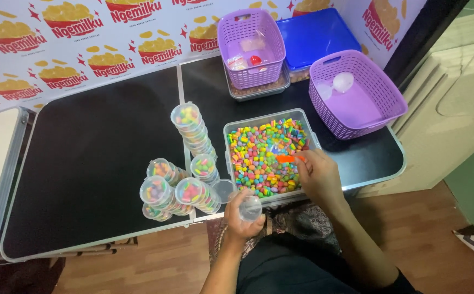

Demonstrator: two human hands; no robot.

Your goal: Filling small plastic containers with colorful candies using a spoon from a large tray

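The left hand (243,216) is curling closed around a small clear plastic cup (250,207), round and smooth-walled, holding it just off the near edge of the black table (95,163). A second clear round piece (225,190), cup or lid, I cannot tell which, is lying on the table edge just beside that hand.

The right hand (318,175) is pinching an orange scoop (288,158) by its handle, fingers closed narrowly on it, the scoop's clear tip lying over the contents of the rectangular clear tub (236,128). The tub is filled with small, matte, pellet-shaped candies (258,158) in pink, green, yellow, orange and blue.

To the left of the tub, filled cups (178,188) with lids are standing in stacked columns; the tallest column (193,129) is leaning slightly. All are transparent, showing the same coloured pellets.

Behind the tub, two purple lattice-walled baskets are sitting: the right basket (378,87) is holding pale translucent round pieces, while the rear basket (269,60) is resting on a clear container (258,90) of brownish contents. A flat blue lid (318,32) is lying between them at the back. A glossy printed banner (84,49) is covering the wall. The floor (160,261) is wood-patterned.
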